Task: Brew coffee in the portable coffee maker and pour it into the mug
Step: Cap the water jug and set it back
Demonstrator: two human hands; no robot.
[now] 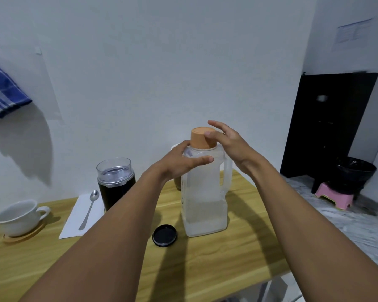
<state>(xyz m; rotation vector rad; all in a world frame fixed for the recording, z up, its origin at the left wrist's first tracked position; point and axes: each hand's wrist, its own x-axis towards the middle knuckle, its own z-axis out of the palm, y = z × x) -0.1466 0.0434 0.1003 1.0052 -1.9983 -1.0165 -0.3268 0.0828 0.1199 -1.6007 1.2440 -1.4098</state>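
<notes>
The right hand sits at the orange cap of the water jug, thumb against the cap's side and the other fingers spread open above it, so it touches rather than grips. The left hand wraps loosely round the jug's shoulder just under the cap, fingers curled on the far side and thumb laid across the front, steadying the body. The step in hand looks like working that cap, and to do it well the left hand should press the jug down onto the table while the right closes fully around the cap before turning, since a light, translucent jug will twist or tip easily. The jug stands upright near the middle of the wooden top, frosted, with a moulded handle on its right; how much water it holds is hard to judge through the cloudy wall, perhaps the lower third. Just in front lies a small black lid, flat on the wood. To the left stands the portable coffee maker, dark-bodied with a clear top, beside a spoon on a white napkin, and furthest left the white mug on its wooden coaster.
</notes>
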